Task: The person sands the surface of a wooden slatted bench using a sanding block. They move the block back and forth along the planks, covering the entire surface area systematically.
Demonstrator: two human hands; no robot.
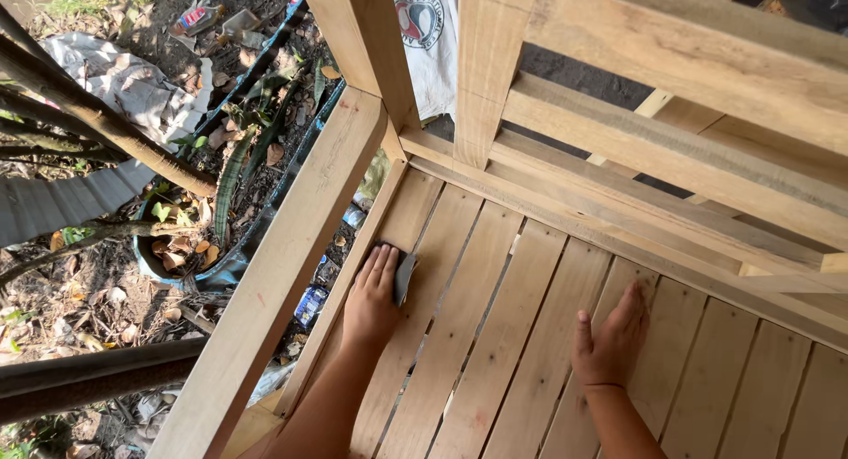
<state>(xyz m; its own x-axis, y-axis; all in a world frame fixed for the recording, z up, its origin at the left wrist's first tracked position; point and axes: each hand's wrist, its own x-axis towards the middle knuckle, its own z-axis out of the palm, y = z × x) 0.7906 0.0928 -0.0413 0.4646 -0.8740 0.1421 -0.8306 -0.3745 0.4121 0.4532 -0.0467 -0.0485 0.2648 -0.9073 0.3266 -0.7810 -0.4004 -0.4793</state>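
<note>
Left hand, fingers flat, presses sandpaper onto the seat slat near the armrest. Right hand rests open, holding nothing. Judged best: keep even pressure, stroke along the grain

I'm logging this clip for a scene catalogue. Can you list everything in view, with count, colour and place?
slatted seat: one, pale wood, lower centre and right, under both hands
armrest beam: one, pale wood, left of the seat, running diagonally
back rails: several, pale wood, upper right
upright posts: two, pale wood, top centre
sanding pad: one, grey, on the seat's left slats under the left hand
white cloth: one, white with a printed emblem, top centre behind the posts
branches: several, brown, left side
dry leaves and litter: many, brown and mixed, on the ground at left
left hand: one, pressing the sanding pad
right hand: one, flat on the slats, holding nothing
</note>
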